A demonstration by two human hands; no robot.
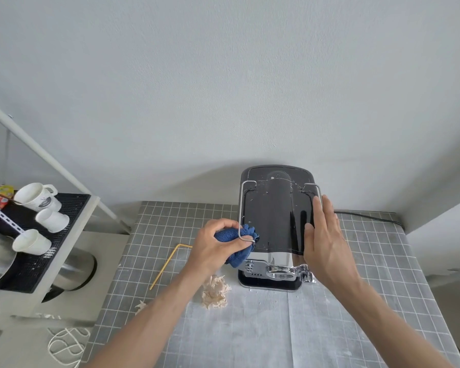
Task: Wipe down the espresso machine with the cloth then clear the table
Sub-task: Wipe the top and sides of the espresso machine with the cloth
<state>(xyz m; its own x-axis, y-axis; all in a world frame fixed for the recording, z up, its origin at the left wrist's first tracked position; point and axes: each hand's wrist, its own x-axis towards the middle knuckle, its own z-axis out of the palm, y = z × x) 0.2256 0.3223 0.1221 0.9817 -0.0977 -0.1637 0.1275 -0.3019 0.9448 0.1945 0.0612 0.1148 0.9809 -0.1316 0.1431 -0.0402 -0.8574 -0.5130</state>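
Nearest me, my left hand (218,245) gripped the blue cloth (239,244) against the espresso machine (275,224) on the tiled bench (369,261), while my right hand (325,237) rested flat, fingers (318,208) straight, on its top.

no text, brand, number or sign can be read anywhere in this view. the white mug (37,195) lying on the black mat at about nine o'clock carries a dark round print on its side, but it is too small and blurred to make out. the top of the black espresso machine (276,213) at about three o'clock shows only glare and specks, no legible label.
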